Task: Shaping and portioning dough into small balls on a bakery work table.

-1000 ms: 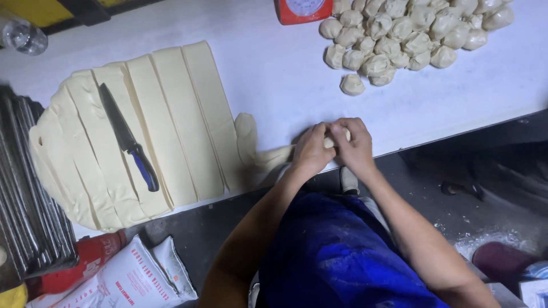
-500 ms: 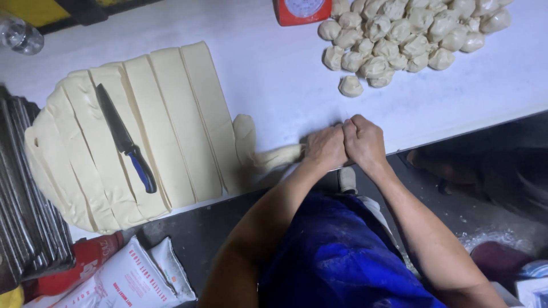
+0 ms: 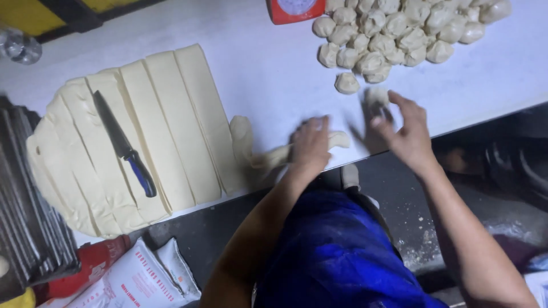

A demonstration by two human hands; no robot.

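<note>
My left hand (image 3: 311, 145) lies over a long dough strip (image 3: 268, 159) near the front edge of the white table (image 3: 268, 74) and grips it. The strip's torn end pokes out past my fingers. My right hand (image 3: 402, 125) is off to the right, blurred by motion, with a small dough piece (image 3: 377, 98) at its fingertips. This piece hangs just below a pile of several dough lumps (image 3: 399, 34) at the back right. One lone lump (image 3: 346, 83) sits at the pile's near side.
A flat dough sheet (image 3: 165, 120) cut into strips covers the table's left, with a blue-handled knife (image 3: 123, 142) lying on it. A red scale (image 3: 297, 8) stands at the back. Dark stacked trays (image 3: 28, 228) and flour bags (image 3: 131, 279) are at lower left.
My hands were together at the strip's end. They have parted: the right hand swung right and away toward the pile with a torn-off piece, while the left stayed on the strip.
</note>
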